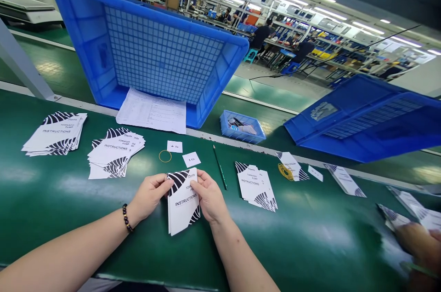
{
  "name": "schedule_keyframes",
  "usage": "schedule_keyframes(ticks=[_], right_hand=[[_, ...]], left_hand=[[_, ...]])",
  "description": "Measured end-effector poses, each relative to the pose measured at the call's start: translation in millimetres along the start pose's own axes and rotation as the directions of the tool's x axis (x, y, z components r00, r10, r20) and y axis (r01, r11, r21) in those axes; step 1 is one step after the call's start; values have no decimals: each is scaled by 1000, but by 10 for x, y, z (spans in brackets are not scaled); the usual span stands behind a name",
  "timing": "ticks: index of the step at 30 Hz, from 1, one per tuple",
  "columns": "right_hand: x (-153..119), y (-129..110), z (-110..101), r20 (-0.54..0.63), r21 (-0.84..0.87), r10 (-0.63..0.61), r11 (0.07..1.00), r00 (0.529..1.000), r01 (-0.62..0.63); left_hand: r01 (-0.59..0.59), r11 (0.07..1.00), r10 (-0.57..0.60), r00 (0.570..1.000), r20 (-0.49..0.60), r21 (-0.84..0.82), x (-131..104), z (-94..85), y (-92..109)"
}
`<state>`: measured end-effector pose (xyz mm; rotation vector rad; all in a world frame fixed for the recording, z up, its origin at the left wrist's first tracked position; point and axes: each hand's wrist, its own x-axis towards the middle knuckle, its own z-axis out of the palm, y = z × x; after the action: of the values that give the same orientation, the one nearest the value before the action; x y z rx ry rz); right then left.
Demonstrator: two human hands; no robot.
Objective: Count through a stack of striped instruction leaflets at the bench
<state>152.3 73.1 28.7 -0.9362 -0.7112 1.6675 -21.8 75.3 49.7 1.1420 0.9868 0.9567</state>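
Both of my hands grip a small stack of instruction booklets point(182, 211), white with black stripes, held upright over the green table. My left hand point(153, 193) pinches its upper left edge, thumb in front. On the other side my right hand point(210, 195) closes round the upper right edge, its thumb on the cover. Just beyond lie two small white paper slips, one slip point(191, 159) nearer the stack, and a rubber band point(165, 156). A green pencil point(219, 168) rests right of them. Another loose booklet pile point(257, 186) sits right of my right hand.
Two booklet piles, a fanned one point(115, 151) and another point(57, 133), lie left. Behind stand a tilted blue crate point(220, 43) with a printed sheet point(151, 112), a small blue basket point(241, 135) and a second crate point(344, 122). Another person's hand point(416, 239) handles booklets at far right.
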Motion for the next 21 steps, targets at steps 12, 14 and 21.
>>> schedule_keyframes(ticks=[12,14,21], right_hand=[[-13,-10,26,-19,-68,-32,997,999,31],[-13,2,25,-30,-81,-40,996,999,37],[4,-18,26,-102,65,-49,996,994,56]], left_hand=[[2,1000,0,998,-68,25,-7,-4,-16],[7,1000,-5,997,-79,16,-3,-3,-14],[148,983,-133,981,141,-109,-21,27,-74]])
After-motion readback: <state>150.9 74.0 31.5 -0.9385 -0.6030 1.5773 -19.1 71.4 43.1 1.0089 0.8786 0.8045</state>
